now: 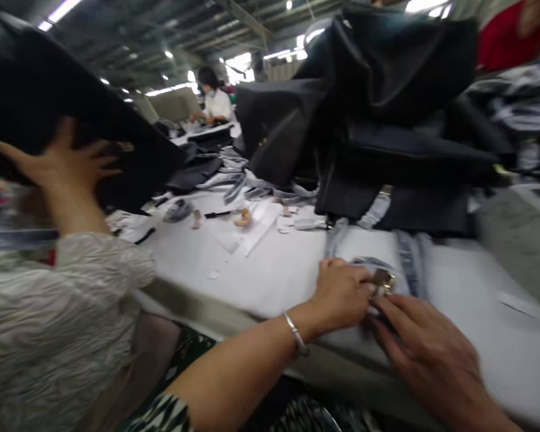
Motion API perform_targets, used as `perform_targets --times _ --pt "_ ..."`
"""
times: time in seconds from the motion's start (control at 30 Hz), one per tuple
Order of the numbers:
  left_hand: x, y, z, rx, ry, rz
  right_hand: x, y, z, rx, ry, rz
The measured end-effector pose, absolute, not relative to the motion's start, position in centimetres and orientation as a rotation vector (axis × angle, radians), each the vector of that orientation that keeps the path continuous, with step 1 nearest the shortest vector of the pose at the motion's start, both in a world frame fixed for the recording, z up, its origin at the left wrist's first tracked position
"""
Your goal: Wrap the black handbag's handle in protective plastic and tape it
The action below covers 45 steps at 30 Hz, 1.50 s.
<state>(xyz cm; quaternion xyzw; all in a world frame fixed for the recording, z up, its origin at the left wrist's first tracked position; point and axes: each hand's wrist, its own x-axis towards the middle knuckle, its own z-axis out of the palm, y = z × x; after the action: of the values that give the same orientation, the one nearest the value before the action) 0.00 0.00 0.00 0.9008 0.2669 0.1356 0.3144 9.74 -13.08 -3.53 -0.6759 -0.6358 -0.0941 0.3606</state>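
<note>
My left hand (342,294), with a silver bracelet on its wrist, rests on the white table (261,270). Its fingers are curled and pinch a small metal clip (382,280) lying on a grey fabric strip (407,264). My right hand (425,348) lies just beside it, fingers stretched flat on the strip's near end, touching the clip's edge; it is a little blurred by motion. The strip runs away from me under a pile of dark garments (387,138).
A co-worker's hand (67,168) on a pale crinkled sleeve (49,324) at the left lifts dark fabric (49,90). Paper labels (252,231), small scraps and grey strips (247,186) lie mid-table. Another person (213,99) works at a far table.
</note>
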Motion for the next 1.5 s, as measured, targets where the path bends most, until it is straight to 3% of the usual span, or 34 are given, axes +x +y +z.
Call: perform_targets --times 0.2,0.47,0.77,1.1,1.5 --pt "-0.2 1.0 0.1 2.327 0.642 0.432 9.5 -12.9 -2.6 -1.985 -1.726 -0.289" --pt "0.1 2.7 0.2 2.205 0.484 0.263 9.2 -13.2 -2.9 -1.911 -1.681 -0.323" --pt "-0.4 2.7 -0.2 2.236 0.398 0.38 9.3 -13.0 -2.2 -1.959 -1.676 -0.236" --pt "1.2 2.7 -0.7 2.084 0.552 0.267 9.2 -13.3 -2.7 -2.019 -1.662 -0.3" --pt "0.9 2.7 -1.3 2.111 0.553 0.352 9.3 -12.8 -1.4 -2.195 -1.684 -0.097"
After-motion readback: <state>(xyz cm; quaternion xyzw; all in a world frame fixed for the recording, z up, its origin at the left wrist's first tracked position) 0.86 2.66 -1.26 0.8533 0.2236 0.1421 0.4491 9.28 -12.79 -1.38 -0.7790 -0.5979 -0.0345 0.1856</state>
